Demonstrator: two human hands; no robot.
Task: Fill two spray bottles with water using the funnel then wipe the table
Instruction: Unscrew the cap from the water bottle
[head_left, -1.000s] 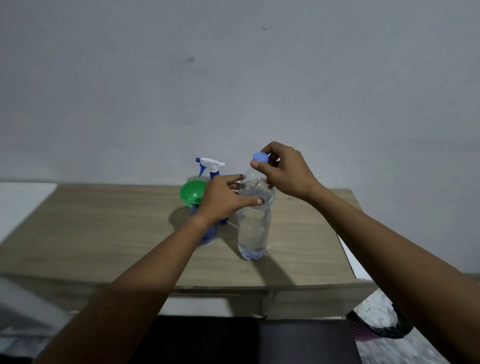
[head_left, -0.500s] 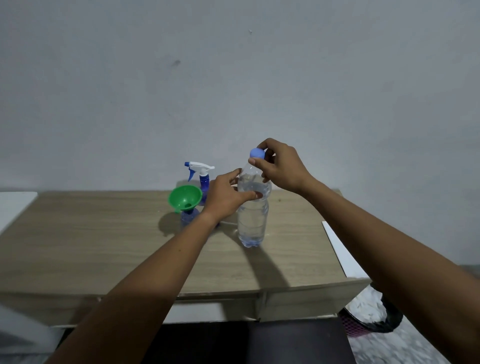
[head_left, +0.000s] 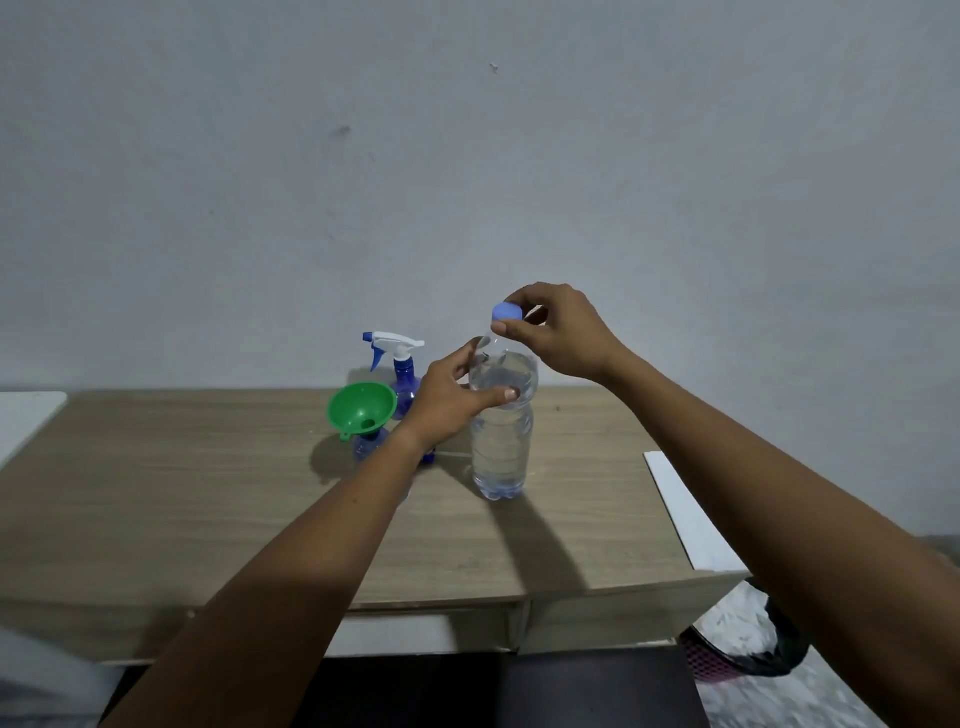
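Observation:
A clear water bottle (head_left: 501, 452) stands upright on the wooden table (head_left: 208, 493). My left hand (head_left: 447, 402) grips its shoulder, thumb across the front. My right hand (head_left: 561, 332) pinches its blue cap (head_left: 506, 312) on the neck. To the left, a green funnel (head_left: 361, 408) sits in the neck of a blue spray bottle (head_left: 370, 447) that has no head on. Behind it stands a second blue spray bottle (head_left: 404, 387) with a white and blue trigger head (head_left: 395, 344).
A grey wall rises right behind the table. A white surface (head_left: 26, 421) lies at the far left and a white board (head_left: 685, 512) at the table's right end. A pink basket with a dark bag (head_left: 748, 652) sits on the floor at lower right.
The view shifted slightly. Both hands stay on the water bottle, and my right hand's fingers have turned a little on the cap.

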